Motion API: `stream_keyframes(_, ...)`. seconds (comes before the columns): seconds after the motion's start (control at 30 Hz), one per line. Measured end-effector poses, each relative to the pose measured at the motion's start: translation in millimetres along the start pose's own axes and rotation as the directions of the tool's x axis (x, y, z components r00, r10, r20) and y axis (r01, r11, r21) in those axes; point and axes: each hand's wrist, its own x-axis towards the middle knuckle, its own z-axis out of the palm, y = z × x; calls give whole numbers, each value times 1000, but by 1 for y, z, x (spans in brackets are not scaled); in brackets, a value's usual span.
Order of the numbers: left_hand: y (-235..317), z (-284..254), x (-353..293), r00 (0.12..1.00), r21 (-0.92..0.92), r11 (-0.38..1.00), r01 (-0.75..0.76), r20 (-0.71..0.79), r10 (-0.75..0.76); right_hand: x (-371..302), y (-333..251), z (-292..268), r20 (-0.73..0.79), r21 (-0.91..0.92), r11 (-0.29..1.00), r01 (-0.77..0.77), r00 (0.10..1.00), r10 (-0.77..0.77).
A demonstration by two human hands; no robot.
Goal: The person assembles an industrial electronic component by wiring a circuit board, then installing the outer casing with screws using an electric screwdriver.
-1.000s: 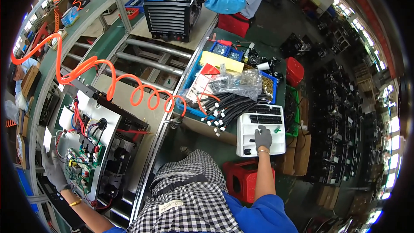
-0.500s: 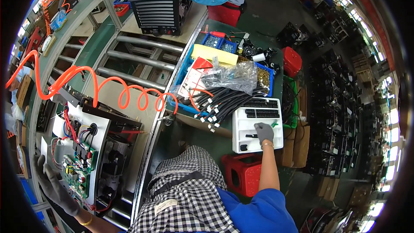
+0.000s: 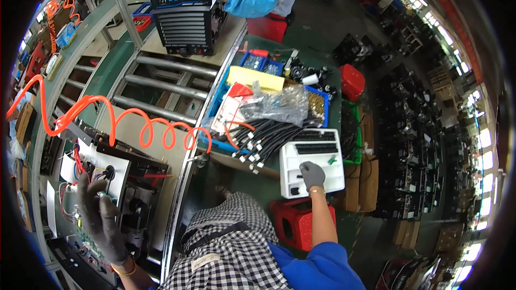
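I see the left hand (image 3: 102, 220) spread beside the circuit board (image 3: 85, 239) at eight o'clock. At four, the right hand (image 3: 312, 176), whose grip I cannot tell, is over the white tray (image 3: 334, 176), probably light, stiff, best held by rim.

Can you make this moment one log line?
left hand: fingers spread, by open machine; right hand: at white tray; in tray: green bits, black strips

Bright windows (image 3: 444, 34), dark workshop floor (image 3: 314, 27)
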Motion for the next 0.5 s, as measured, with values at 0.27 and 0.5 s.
stream_keyframes(0.27, -10, 70, -22, 815, -216, 941, 260, 571, -94, -56, -166, -75, 374, 838, 534, -113, 831, -412)
stream_keyframes(0.5, -24, 79, -33, 767, -630, 506, 589, 633, -105, -124, -331, -44, 449, 866, 500, 20, 409, -794)
